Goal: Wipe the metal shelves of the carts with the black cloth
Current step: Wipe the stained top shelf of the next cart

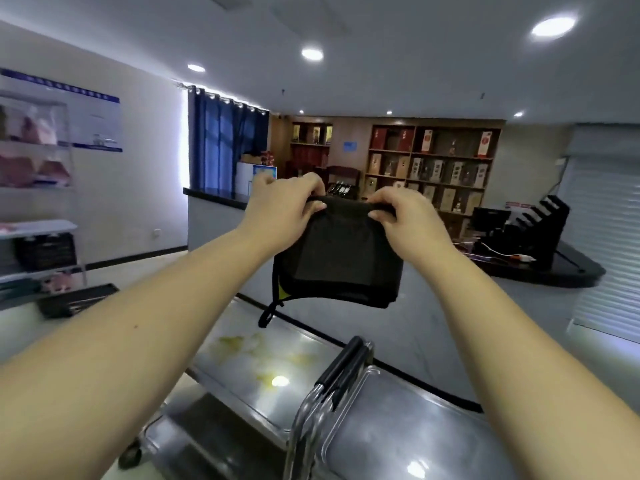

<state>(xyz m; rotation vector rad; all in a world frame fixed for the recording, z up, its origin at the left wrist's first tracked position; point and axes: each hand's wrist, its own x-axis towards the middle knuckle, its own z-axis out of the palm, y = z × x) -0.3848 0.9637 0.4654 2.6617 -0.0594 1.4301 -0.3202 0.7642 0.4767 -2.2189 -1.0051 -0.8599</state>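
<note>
Black cloth (337, 258) is held aloft by its top edge, pinched at one corner by the left hand (284, 202) and at the other by the right hand (405, 216), fingers curled. It hangs clear above the yellow-stained steel cart shelf (242, 358); a second cart shelf (415, 438) is noted just beside.

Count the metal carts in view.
2. The stained cart stands lower centre, below the black cloth; the second cart stands lower right beside it. Others may lie outside the frame.
</note>
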